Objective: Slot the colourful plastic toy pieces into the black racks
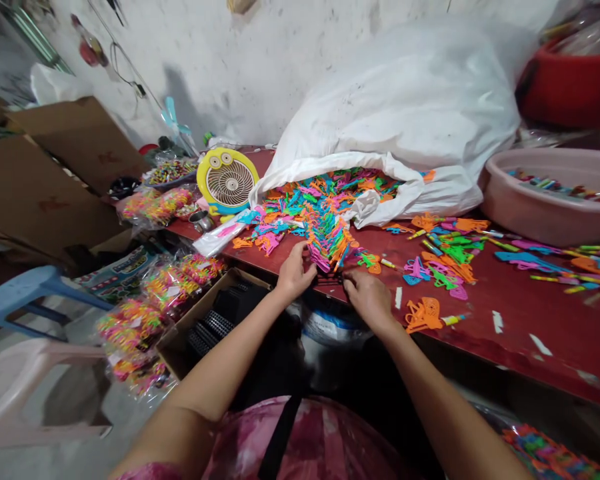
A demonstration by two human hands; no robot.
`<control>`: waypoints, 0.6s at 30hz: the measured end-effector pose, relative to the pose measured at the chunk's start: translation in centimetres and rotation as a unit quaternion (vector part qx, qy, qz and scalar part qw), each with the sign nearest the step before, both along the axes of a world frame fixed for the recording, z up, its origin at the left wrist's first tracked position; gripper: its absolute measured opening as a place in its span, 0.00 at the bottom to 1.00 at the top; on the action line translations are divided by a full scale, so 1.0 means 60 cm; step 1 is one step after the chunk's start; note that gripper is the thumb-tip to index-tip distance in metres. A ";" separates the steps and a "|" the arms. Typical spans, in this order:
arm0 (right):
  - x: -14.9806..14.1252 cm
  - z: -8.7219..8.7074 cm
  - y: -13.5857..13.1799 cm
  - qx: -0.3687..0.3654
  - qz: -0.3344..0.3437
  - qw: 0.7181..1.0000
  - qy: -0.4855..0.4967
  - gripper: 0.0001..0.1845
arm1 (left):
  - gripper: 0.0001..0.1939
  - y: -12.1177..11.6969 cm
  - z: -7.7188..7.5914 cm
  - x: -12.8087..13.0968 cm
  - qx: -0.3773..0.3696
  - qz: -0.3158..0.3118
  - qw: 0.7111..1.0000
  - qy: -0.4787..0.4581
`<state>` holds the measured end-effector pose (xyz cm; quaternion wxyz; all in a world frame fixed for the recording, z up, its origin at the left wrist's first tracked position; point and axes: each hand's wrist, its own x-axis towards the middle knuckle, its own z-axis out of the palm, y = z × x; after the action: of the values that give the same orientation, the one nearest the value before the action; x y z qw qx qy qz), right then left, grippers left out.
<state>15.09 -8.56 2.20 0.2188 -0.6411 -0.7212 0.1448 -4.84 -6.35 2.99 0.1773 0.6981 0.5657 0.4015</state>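
Note:
My left hand [296, 275] is curled at the front edge of the red table, its thumb and fingers at the left end of a thin black plastic strip [329, 279]. Closed at the strip's right end is my right hand [370, 297]. Directly beyond the strip, a dense row of colourful plastic toy pieces [325, 233] in pink, green, orange and blue runs back to the mouth of a big white sack [395, 107]. My fingers partly hide both strip ends, and the left fingertips are close to the pink pieces.
Loose toys with yellow-tipped sticks [450, 257] lie on the red table [480, 340], near a pink basin [555, 200]. A yellow fan [229, 179] stands left. Below are a carton [180, 350] of black ridged parts, bagged toys [130, 323] and stools [35, 293].

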 end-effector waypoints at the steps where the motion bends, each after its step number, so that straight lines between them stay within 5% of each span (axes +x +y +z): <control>1: 0.001 -0.004 0.002 0.002 -0.001 1.000 0.013 0.19 | 0.26 0.004 0.000 -0.003 -0.007 -0.012 1.000 -0.015; 9: -0.003 -0.015 0.018 0.042 -0.004 0.988 0.148 0.18 | 0.29 -0.005 -0.052 0.024 0.016 -0.005 0.985 -0.169; 13: -0.026 -0.015 0.025 0.032 -0.041 0.982 0.180 0.14 | 0.31 -0.009 -0.081 0.042 0.044 0.057 0.992 -0.106; 18: -0.040 -0.020 0.031 0.052 -0.091 0.974 0.199 0.13 | 0.27 -0.008 -0.083 0.053 0.005 0.139 0.990 0.011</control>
<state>12.67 -6.72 1.02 0.4036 -0.6501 -0.6082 0.2112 -1.68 -6.82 -1.99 0.1097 0.6177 0.6572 0.4177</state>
